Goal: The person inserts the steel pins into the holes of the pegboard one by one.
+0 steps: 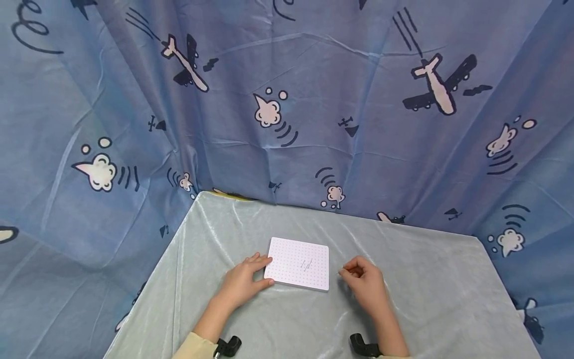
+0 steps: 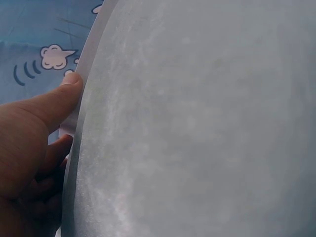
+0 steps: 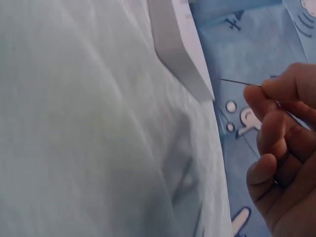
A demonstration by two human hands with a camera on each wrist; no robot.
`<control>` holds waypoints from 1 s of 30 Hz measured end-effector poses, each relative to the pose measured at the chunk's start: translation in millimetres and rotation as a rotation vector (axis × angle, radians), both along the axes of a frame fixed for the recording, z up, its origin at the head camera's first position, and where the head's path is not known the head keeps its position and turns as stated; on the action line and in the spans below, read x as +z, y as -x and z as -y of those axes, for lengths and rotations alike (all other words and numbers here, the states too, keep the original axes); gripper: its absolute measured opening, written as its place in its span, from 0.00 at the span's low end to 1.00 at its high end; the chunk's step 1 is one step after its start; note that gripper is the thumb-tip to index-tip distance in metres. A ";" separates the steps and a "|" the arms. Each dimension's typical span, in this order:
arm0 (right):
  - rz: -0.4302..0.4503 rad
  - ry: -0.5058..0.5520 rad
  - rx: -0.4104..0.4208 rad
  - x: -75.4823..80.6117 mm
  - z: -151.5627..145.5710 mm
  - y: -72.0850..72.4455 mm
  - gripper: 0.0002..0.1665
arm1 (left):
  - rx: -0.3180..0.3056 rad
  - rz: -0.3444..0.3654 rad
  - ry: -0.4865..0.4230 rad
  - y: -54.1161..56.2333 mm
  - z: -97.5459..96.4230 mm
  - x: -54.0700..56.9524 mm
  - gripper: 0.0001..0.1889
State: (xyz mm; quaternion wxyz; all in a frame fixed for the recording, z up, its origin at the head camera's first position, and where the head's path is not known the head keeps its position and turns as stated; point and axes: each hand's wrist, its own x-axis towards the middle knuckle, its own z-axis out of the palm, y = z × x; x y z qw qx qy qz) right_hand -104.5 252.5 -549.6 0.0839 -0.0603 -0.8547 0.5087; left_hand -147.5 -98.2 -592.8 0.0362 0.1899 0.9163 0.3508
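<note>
A thick white pad (image 1: 287, 271) printed with a dot grid lies on the cloth-covered table. Several thin dark needle-like strokes (image 1: 306, 265) show on its top, right of the middle. At the pad's left edge my left hand (image 1: 242, 281) rests with fingers and thumb spread, the fingertips right at the rim. Off the pad's right side, my right hand (image 1: 366, 284) pinches a thin needle (image 3: 239, 82) between thumb and forefinger. Its sharp end sticks out past the fingertips in the right wrist view, and the other fingers are curled.
A pale grey-green velvety cloth (image 1: 439, 284) with soft creases covers the table. Behind it and at the sides hangs a blue curtain (image 1: 314, 124) printed with airplanes and clouds. A yellow strip (image 1: 230, 195) shows at the table's back edge.
</note>
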 end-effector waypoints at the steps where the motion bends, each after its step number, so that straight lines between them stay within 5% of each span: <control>1: -0.009 0.001 0.011 -1.2 3.7 0.9 0.08 | 0.001 0.003 0.001 -0.1 0.1 0.0 0.34; 18: -0.122 -0.022 0.101 -11.0 37.7 11.1 0.16 | -0.008 0.005 0.008 0.2 0.9 0.8 0.34; 30: -0.117 -0.118 0.130 -9.5 47.1 13.9 0.18 | -0.011 -0.011 0.006 0.3 1.6 -0.7 0.34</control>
